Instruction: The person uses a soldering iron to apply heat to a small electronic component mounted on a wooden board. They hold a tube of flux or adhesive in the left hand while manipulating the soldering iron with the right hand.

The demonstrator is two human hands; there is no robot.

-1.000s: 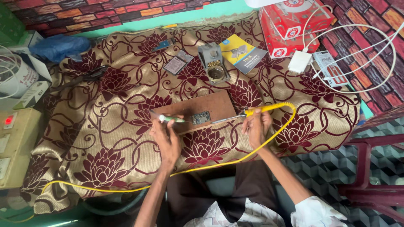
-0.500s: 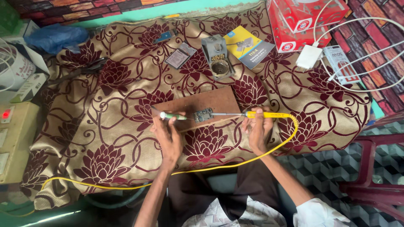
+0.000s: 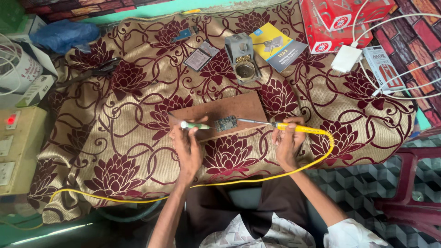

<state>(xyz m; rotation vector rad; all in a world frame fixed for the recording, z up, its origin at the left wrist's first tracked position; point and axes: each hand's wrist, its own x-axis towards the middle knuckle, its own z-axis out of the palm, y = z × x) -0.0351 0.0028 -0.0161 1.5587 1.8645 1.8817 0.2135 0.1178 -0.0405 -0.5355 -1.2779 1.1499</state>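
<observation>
At the far left, a beige switch box [image 3: 14, 151] with a red light stands beside the surface [image 3: 92, 151], which is covered with a floral cloth. The left hand [image 3: 186, 147] is closed around a green-handled tool [image 3: 195, 125], pointing at a small circuit board [image 3: 225, 123] on a brown wooden board [image 3: 216, 112]. Behind it sits a metal stand [image 3: 242, 57]. The right hand [image 3: 287, 142] grips a yellow soldering iron [image 3: 285, 126], its tip near the circuit board. Its yellow cable [image 3: 257, 177] loops across the near edge. A red box [image 3: 340, 18] lies far right.
</observation>
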